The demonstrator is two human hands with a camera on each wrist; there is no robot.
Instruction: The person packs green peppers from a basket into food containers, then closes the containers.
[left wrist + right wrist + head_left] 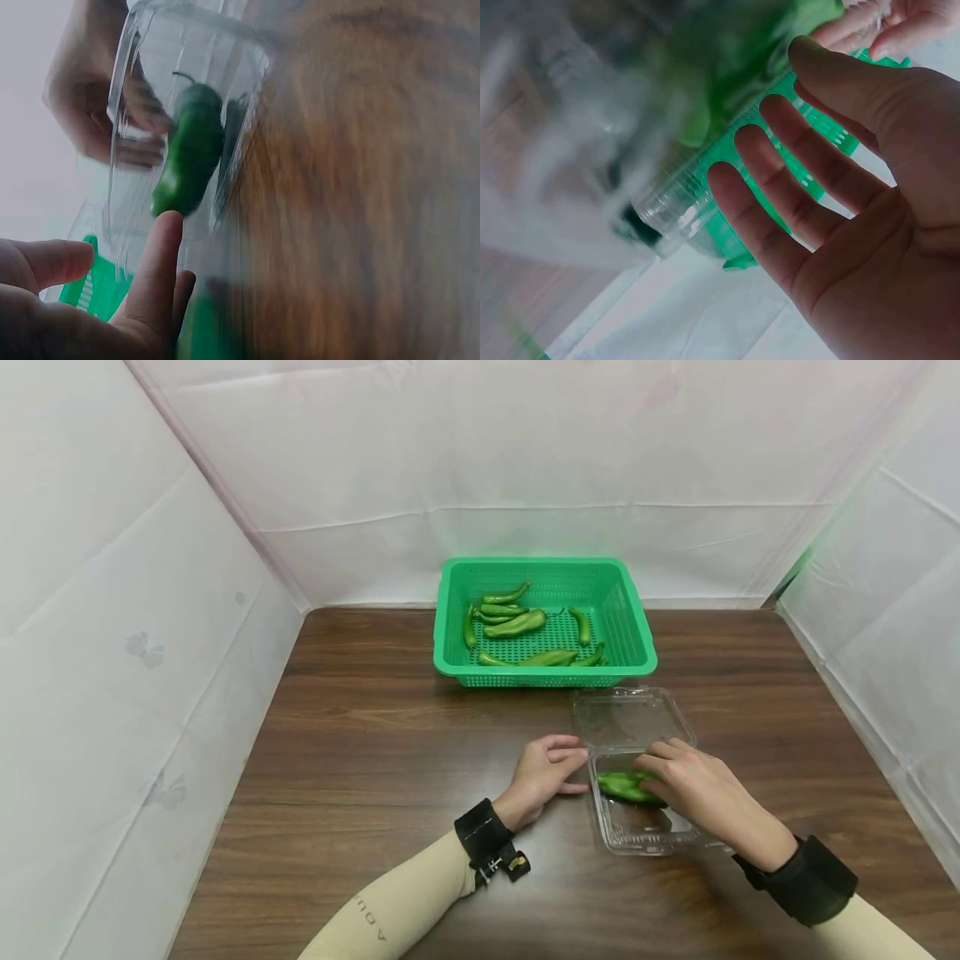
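Two hands work at a clear plastic clamshell box (pixel 637 814) lying open on the dark wooden bench (pixel 360 752), with white sheeting behind and to both sides. Furthest left, the left hand (pixel 542 774) rests on the bench just beside the box's left edge, its fingers (pixel 157 255) straight and relaxed, gripping nothing; in the left wrist view one fingertip reaches up to the clear wall close to the pepper inside. Behind it, near the back of the bench, stands a green plastic basket (pixel 637 635) holding several more green peppers (pixel 517 623), well apart from both hands. To the right of the left hand, a green pepper (pixel 624 785) lies in the box's near tray, while the box's lid (pixel 630 717) lies flat behind, towards the basket. The right hand (pixel 693 785) lies over the tray, palm down and fingers (pixel 780 202) spread and released, their tips on or just above the pepper; whether they truly touch it cannot be told.
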